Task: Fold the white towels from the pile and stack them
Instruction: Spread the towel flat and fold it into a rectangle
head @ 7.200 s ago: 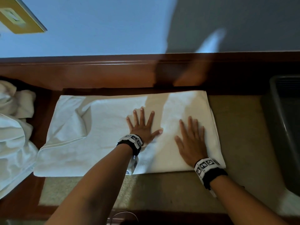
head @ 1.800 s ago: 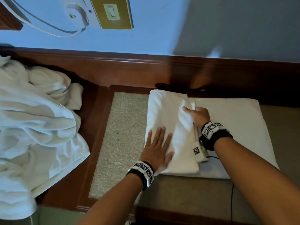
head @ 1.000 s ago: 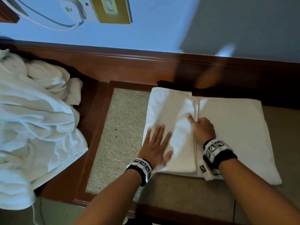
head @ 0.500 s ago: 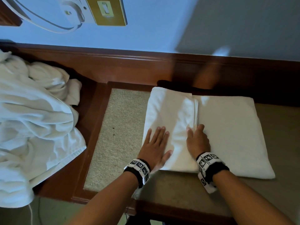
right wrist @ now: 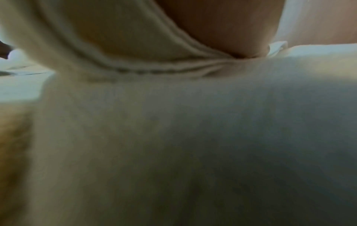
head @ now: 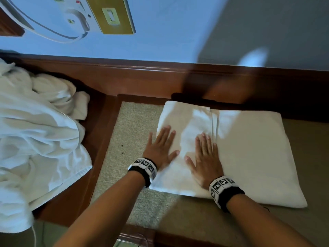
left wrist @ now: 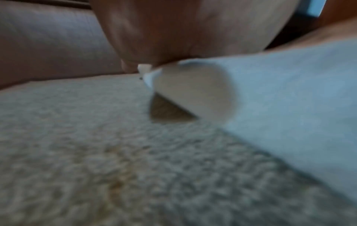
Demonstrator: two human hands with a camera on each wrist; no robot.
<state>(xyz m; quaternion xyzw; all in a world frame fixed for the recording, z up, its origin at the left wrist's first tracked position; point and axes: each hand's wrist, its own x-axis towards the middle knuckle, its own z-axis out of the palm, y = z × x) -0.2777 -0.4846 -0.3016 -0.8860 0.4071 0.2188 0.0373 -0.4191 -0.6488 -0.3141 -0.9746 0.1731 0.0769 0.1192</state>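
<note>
A white towel lies flat on the beige inset of a wooden surface, its left end folded over onto the middle. My left hand lies flat with spread fingers on the left part of that folded flap. My right hand presses flat beside the flap's right edge. The left wrist view shows the towel's corner lifted slightly off the beige surface under my palm. In the right wrist view only blurred towel cloth and my palm show. A heap of unfolded white towels sits at the left.
A dark wooden rail runs along the wall behind the towel. The beige inset is bare between the towel and the heap. A brass switch plate and a white cable are on the wall above.
My right hand has let go of the flap's edge, slid toward me and opened flat on the towel. My left hand stays pressed on the flap.
</note>
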